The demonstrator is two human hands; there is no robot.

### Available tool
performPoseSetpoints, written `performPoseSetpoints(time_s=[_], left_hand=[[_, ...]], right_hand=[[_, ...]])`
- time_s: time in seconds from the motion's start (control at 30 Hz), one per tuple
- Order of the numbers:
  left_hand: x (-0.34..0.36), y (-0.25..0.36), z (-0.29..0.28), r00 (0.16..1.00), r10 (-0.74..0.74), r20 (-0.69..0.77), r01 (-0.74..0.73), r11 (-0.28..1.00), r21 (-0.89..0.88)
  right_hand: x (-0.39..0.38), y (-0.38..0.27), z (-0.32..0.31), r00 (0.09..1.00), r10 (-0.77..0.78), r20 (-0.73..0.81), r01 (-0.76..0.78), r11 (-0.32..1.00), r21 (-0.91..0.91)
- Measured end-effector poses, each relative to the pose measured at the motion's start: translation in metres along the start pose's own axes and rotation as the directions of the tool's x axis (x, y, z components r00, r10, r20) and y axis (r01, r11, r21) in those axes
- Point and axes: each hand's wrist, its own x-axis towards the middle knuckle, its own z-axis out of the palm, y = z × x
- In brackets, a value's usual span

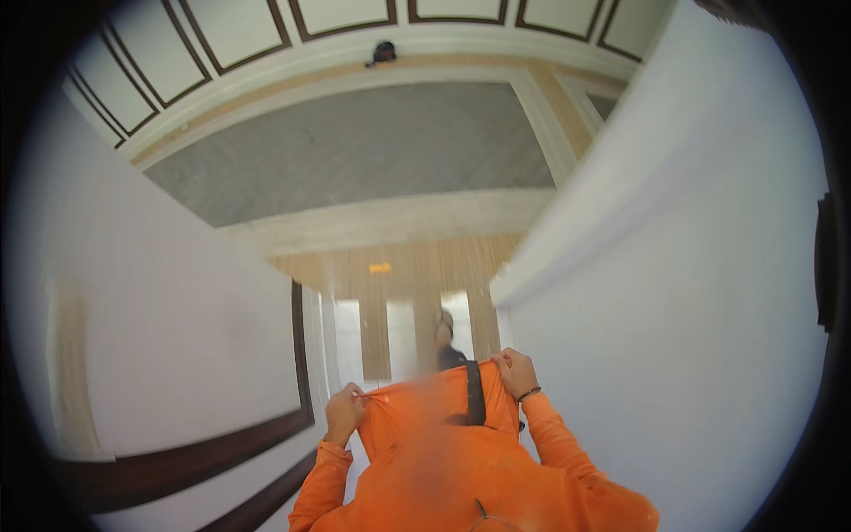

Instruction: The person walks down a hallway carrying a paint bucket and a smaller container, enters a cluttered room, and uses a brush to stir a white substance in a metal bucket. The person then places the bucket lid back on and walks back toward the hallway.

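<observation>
An orange garment [443, 426] is stretched up in front of the camera, low in the middle of the head view, its upper edge pulled taut between the two hands. Much of its centre is blurred, so the exact cut of it cannot be told. A dark strap [475, 393] runs down its upper right part, just below the right hand.

The left hand [346, 412] has its grip pressed together on the cloth's upper left edge, with the fabric bunched into creases at the fingers. The right hand [514, 371] pinches the upper right edge in the same way, fingers curled tight around a fold, and sits a little higher than the left. A dark band [530, 393] circles the right wrist. So the garment hangs between and below both grips, spreading wider toward the bottom edge of the picture, where it merges with the orange sleeves [567, 461] of the person's own forearms.

Just above the cloth's top edge, between the hands, part of another person [446, 341] shows in dark clothing, farther down a corridor. White walls [674, 266] rise on either side, the left one edged with dark trim [177, 465]. Overhead is a panelled ceiling [355, 151] with a grey centre and pale mouldings.
</observation>
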Motion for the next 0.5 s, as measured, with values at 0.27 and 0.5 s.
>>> performPoseSetpoints(time_s=[0.27,0.5], left_hand=[[0.322,0.041,-0.073,0.981,-0.168,0.099,0.163,0.985,0.057],[0.53,0.052,-0.185,0.966,-0.205,0.157,0.246,0.916,-0.318]], right_hand=[[0.41,-0.119,0.025,0.945,0.017,0.325,0.134,0.891,-0.433],[0.616,-0.175,0.088,0.646,0.404,0.648,0.018,0.84,-0.542]])
